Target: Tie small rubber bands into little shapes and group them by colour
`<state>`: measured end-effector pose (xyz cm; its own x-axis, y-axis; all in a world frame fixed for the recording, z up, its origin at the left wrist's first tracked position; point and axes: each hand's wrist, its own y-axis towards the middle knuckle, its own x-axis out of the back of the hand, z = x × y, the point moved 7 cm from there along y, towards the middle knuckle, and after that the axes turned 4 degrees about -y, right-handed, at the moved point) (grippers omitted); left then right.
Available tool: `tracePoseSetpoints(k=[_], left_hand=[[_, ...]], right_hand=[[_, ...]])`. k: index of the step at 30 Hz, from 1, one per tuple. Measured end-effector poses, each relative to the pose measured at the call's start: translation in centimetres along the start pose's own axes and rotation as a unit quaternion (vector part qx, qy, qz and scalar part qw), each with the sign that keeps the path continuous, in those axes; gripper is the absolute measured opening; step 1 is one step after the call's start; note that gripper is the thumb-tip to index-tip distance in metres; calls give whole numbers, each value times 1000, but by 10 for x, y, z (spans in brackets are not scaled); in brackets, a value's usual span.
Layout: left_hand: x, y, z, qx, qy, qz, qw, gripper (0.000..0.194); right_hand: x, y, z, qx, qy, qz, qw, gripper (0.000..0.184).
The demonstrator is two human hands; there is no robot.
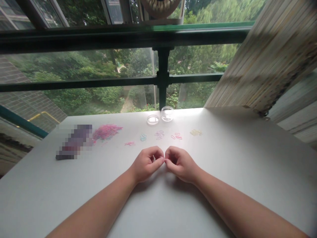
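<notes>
My left hand (pixel 148 162) and my right hand (pixel 179 162) rest on the white table (pixel 223 172), fingers curled, their fingertips pinched together where they meet at the middle. Whatever is between the fingertips is too small to make out. Just beyond the hands lie small groups of loose rubber bands: pink (pixel 129 143), blue (pixel 143 137), lilac (pixel 159 134), red-pink (pixel 176 136) and yellow (pixel 195 132). A bigger heap of pink bands (pixel 106 131) lies to the left.
A small clear jar (pixel 167 113) and its lid (pixel 153 119) stand at the table's far edge by the window. A blurred dark object (pixel 74 142) lies at the left. A green window rail (pixel 123 81) runs behind; a slatted blind (pixel 267 59) hangs at the right.
</notes>
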<state>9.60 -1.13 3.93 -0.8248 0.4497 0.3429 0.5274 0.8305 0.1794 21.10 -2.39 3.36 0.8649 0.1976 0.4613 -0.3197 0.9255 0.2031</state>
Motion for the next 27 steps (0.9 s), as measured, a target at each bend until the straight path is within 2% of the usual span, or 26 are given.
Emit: tracePoseSetpoints(k=[10, 20, 27], left_hand=[[0, -1, 10, 32, -94, 21, 995, 19], [1, 0, 9, 27, -84, -14, 996, 17], [6, 0, 2, -9, -50, -31, 998, 12]], right_hand=[[2, -1, 2, 3, 8, 3, 1000, 8], [5, -1, 3, 21, 41, 4, 999, 3], [13, -1, 7, 31, 24, -13, 999, 3]])
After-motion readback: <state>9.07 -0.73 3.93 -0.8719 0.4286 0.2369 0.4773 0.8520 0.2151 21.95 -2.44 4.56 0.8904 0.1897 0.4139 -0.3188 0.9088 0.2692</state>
